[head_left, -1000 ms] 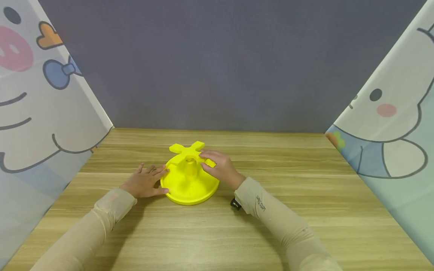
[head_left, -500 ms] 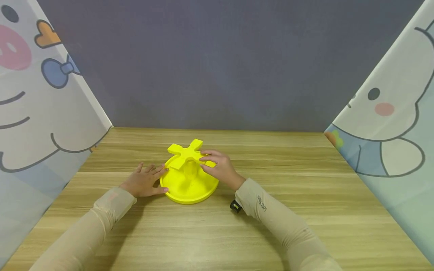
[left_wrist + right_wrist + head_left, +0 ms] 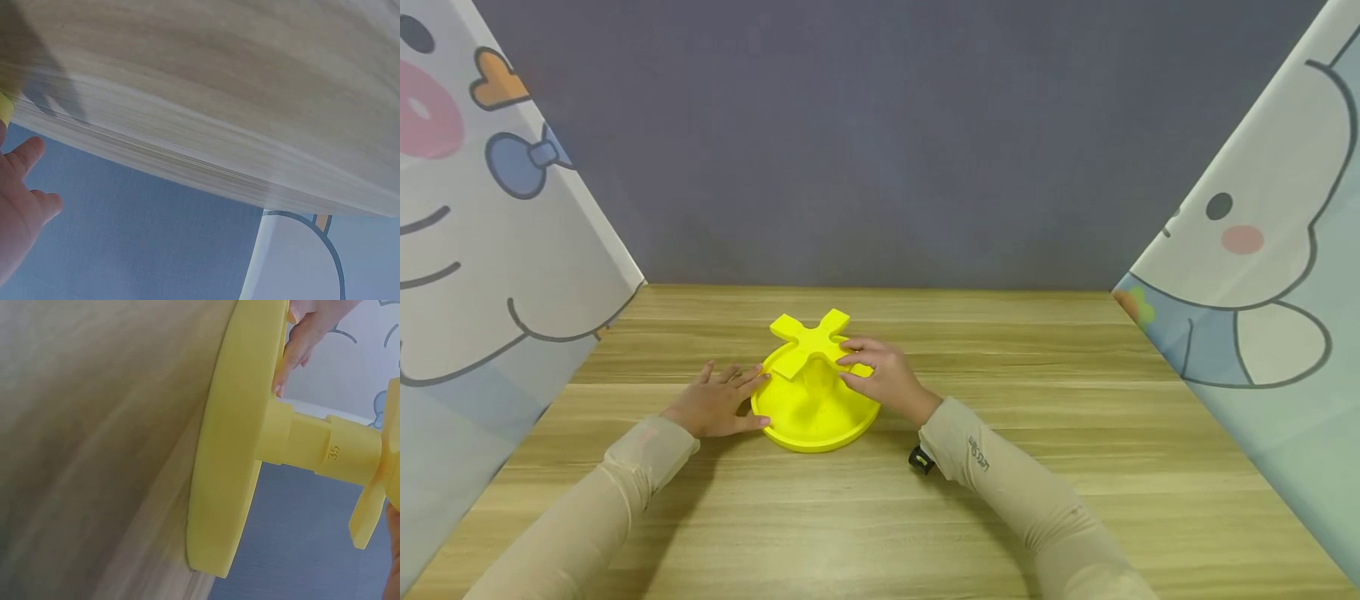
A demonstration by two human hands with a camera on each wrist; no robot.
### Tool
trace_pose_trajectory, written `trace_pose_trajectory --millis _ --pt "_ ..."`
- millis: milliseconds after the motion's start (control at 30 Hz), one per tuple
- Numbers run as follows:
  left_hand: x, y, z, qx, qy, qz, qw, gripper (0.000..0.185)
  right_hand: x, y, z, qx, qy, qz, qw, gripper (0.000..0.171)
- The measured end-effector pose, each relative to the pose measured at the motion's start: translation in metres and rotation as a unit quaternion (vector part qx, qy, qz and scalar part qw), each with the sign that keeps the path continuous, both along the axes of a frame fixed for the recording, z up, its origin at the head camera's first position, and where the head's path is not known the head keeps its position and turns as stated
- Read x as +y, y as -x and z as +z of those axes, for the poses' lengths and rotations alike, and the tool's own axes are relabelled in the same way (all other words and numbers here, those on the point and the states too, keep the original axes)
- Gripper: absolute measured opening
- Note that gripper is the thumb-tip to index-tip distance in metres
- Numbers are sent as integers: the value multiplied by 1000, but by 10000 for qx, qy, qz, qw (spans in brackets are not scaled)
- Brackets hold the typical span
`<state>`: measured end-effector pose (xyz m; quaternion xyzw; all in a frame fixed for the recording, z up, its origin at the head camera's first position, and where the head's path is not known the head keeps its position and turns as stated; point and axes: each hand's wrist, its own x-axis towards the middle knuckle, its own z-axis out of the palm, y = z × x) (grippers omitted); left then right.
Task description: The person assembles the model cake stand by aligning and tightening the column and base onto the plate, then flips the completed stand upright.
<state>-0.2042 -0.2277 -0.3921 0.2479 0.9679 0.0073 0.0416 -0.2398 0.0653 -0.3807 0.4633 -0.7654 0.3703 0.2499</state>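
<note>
- Left hand (image 3: pixel 715 403) lying flat on the wooden table (image 3: pixel 1075 467), fingers straight and a little spread, fingertips touching the left rim of the yellow round base (image 3: pixel 816 421); nothing gripped.
- Right hand (image 3: pixel 883 377) pinching the right arm of the yellow cross-shaped piece (image 3: pixel 808 340), fingers curled around it.
- Cross-shaped piece sitting on top of the short yellow post (image 3: pixel 319 445), above the middle of the base.
- Base standing on the table, a little left of centre and toward the far half, between both hands.
- In the right wrist view, base seen from the side, with the number 35 on the post; only one edge of the cross-shaped piece visible, rest cut off at the right border.
- In the left wrist view, only part of the left hand (image 3: pixel 19 206) visible at the left edge, and a small yellow strip of the base (image 3: pixel 5 107); table blurred.
- Small black object (image 3: pixel 921 457) under the right sleeve, too small to identify.
- Cartoon-printed panels (image 3: pixel 490 250) at left and right, grey wall (image 3: pixel 880 142) at the far side.
</note>
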Motion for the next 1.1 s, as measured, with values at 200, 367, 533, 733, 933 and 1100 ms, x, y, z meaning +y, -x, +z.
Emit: trace_pose_trajectory --millis 200,367,533,733,933,1100 --pt "0 0 1 -8 -30 8 10000 80 0 -3 5 38 -281 -102 9995 19" --pt "0 0 1 -6 -64 1 10000 80 -2 -7 9 565 -662 -284 9958 20" --pt "0 -1 -1 59 -51 -37 10000 79 -4 -11 11 1038 -862 -317 9903 23" --pt "-1 -1 -3 28 -92 -30 9999 79 -3 -7 18 216 -711 -181 9971 30" --pt "-2 -1 -2 48 -70 -25 10000 79 -1 21 35 -2730 453 -587 9591 41" --pt "-1 -2 1 37 -18 -20 10000 79 0 42 41 -3832 -217 -493 9221 69"
